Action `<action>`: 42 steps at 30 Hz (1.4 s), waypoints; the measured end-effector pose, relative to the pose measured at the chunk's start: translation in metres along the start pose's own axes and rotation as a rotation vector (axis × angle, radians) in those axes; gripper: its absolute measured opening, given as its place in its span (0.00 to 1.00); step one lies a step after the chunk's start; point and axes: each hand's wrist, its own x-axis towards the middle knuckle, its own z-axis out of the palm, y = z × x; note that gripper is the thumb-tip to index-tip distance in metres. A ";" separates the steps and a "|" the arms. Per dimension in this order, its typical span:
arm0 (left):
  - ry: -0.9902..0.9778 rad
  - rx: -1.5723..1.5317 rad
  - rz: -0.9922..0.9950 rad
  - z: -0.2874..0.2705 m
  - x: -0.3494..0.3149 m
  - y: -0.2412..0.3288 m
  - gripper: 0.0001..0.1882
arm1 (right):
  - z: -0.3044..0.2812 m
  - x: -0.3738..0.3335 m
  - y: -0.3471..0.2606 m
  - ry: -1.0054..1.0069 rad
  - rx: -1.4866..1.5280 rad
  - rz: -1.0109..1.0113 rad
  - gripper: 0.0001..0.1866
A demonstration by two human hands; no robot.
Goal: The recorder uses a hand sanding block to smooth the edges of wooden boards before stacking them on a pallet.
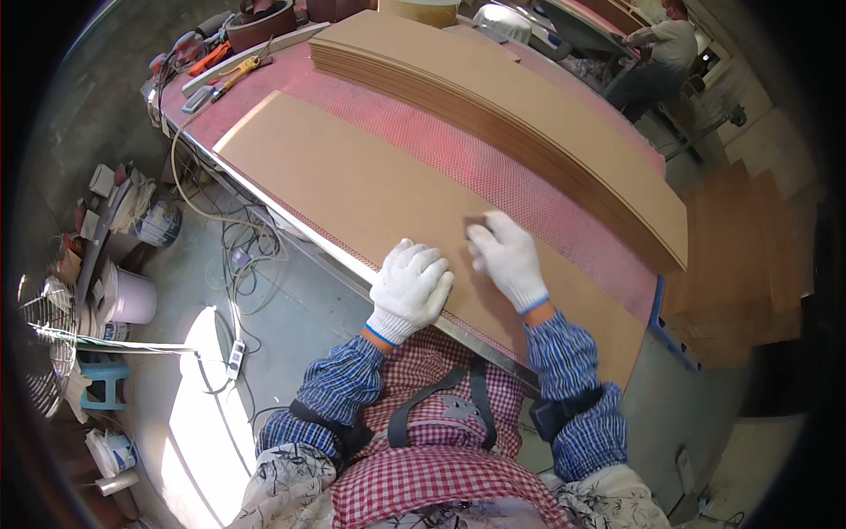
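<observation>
A long, flat brown board (pixel 352 181) lies across the bench in front of me, its near side along the bench edge. My left hand (pixel 411 284), in a white knitted glove, rests on the board's near edge with its fingers stretched out, holding nothing. To its right, my right hand (pixel 508 258), gloved the same way, is closed on a small dark brown piece of sandpaper (pixel 476 220) just at the board's surface. The fingers cover most of that piece. Beyond the hands, a stack of similar brown boards (pixel 493 93) runs along the far side.
Pink mesh matting (pixel 414 145) covers the bench. A yellow-handled tool (pixel 240 75) and power sanders (pixel 189 44) sit at the far left. Cables (pixel 251 242), a power strip (pixel 235 360), a blue stool (pixel 106 385) and buckets are on the left floor. Another person (pixel 665 57) works at the far right.
</observation>
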 end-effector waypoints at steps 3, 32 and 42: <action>0.042 0.028 0.020 -0.014 -0.011 0.001 0.09 | -0.043 -0.074 0.048 0.361 0.280 0.038 0.11; -0.169 0.119 0.028 0.013 0.005 0.025 0.16 | -0.094 -0.205 0.164 1.116 0.112 0.066 0.09; -0.116 0.060 0.035 0.005 0.007 0.029 0.10 | -0.088 -0.210 0.165 1.108 -0.030 0.136 0.09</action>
